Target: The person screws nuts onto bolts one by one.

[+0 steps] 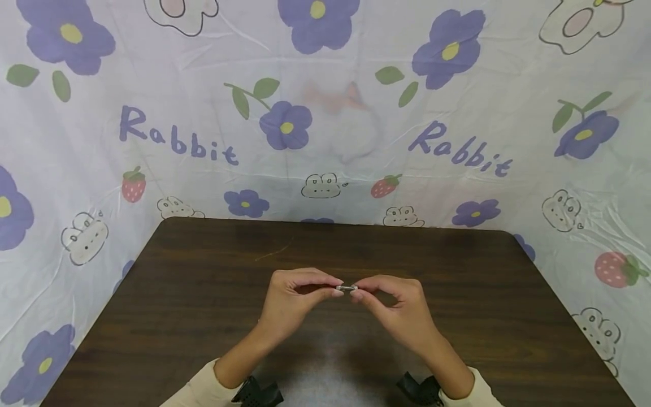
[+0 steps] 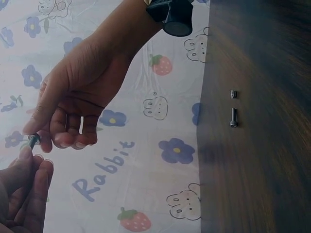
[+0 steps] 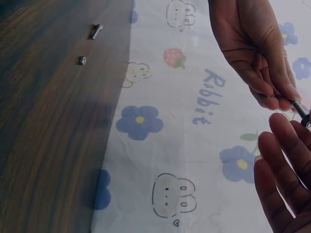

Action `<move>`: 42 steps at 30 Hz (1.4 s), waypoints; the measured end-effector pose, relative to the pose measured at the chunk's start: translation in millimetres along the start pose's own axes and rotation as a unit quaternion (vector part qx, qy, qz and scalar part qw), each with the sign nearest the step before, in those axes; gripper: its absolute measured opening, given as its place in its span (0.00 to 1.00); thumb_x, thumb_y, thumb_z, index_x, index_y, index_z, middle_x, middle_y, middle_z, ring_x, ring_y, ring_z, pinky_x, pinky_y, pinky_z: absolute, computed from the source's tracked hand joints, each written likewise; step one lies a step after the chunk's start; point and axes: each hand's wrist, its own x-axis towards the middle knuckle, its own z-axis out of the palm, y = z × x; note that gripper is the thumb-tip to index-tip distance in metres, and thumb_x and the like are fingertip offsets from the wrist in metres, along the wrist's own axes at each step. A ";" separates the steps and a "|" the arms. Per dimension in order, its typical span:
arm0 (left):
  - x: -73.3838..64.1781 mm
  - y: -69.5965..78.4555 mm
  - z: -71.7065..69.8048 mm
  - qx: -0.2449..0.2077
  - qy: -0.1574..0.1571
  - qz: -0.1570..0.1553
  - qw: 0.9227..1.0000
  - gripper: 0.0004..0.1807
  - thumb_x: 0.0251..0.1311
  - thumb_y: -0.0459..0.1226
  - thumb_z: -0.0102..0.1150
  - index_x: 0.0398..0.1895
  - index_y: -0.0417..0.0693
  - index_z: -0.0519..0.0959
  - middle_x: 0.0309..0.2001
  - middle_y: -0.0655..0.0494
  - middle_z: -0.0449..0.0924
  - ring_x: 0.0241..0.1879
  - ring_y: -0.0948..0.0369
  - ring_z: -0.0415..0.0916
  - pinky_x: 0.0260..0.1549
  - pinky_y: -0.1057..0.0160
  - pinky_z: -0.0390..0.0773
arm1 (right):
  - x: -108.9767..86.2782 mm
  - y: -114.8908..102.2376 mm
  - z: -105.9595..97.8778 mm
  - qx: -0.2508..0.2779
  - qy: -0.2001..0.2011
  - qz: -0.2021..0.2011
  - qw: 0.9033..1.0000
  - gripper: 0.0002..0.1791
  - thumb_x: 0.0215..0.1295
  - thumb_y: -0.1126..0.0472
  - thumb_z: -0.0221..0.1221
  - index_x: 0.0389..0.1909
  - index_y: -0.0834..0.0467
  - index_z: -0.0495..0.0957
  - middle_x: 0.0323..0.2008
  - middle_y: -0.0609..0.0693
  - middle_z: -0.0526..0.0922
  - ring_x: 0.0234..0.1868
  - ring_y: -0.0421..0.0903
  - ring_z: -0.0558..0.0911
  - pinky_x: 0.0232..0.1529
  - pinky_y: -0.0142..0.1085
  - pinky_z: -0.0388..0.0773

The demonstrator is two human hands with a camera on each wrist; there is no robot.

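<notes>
Head view: showing a slim, silvery, threaded metal bolt (image 1: pixel 347 288), lying nearly level and catching light. Looking over a dark brown, wood-grained counter (image 1: pixel 203 271) and facing a white cloth backdrop (image 1: pixel 356 141) printed with purple flowers, strawberries and rabbits. From the left wrist, seeing a second grey metal bolt (image 2: pixel 233 116) and a short, nut-like metal piece (image 2: pixel 233 94) resting there. Clamping one end of the silvery bolt between the fingers of the left hand (image 1: pixel 287 299), the other between those of the right hand (image 1: pixel 404 308).
</notes>
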 end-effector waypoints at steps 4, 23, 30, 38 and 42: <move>-0.1 -0.6 0.5 -0.003 0.000 -0.001 1.000 0.05 0.56 0.26 0.72 0.36 0.36 0.89 0.34 0.50 0.89 0.34 0.57 0.87 0.32 0.57 0.87 | 0.2 0.2 0.7 0.002 -0.002 -0.002 1.000 0.10 0.61 0.75 0.67 0.37 0.57 0.87 0.29 0.47 0.88 0.30 0.40 0.87 0.35 0.32 0.84; 0.9 0.5 0.9 0.008 0.009 -0.010 1.000 0.05 0.55 0.27 0.73 0.36 0.39 0.89 0.34 0.52 0.89 0.33 0.58 0.86 0.31 0.58 0.87 | 0.2 -0.1 -3.3 -0.034 0.016 0.023 0.999 0.19 0.58 0.73 0.70 0.49 0.57 0.84 0.34 0.46 0.89 0.34 0.41 0.87 0.36 0.33 0.85; 0.9 0.5 1.0 0.008 0.011 -0.007 1.000 0.06 0.56 0.27 0.72 0.37 0.38 0.89 0.33 0.52 0.89 0.32 0.58 0.86 0.31 0.59 0.86 | 1.2 0.5 -2.4 -0.034 0.013 -0.023 0.999 0.23 0.50 0.75 0.74 0.48 0.58 0.86 0.38 0.49 0.89 0.35 0.43 0.88 0.38 0.33 0.85; -0.8 0.2 1.4 0.005 0.008 -0.011 1.000 0.06 0.56 0.27 0.72 0.37 0.39 0.89 0.34 0.51 0.89 0.33 0.58 0.86 0.31 0.58 0.87 | 1.7 -0.3 0.4 -0.028 0.021 -0.043 0.998 0.19 0.51 0.77 0.73 0.44 0.58 0.87 0.37 0.51 0.89 0.35 0.44 0.88 0.40 0.30 0.84; -0.9 -0.1 1.0 0.005 0.005 -0.005 1.000 0.06 0.57 0.27 0.72 0.37 0.39 0.89 0.34 0.51 0.89 0.34 0.57 0.86 0.32 0.57 0.87 | 0.9 0.5 0.5 -0.026 0.017 -0.038 0.999 0.17 0.53 0.76 0.72 0.43 0.58 0.87 0.37 0.50 0.89 0.36 0.44 0.88 0.41 0.30 0.84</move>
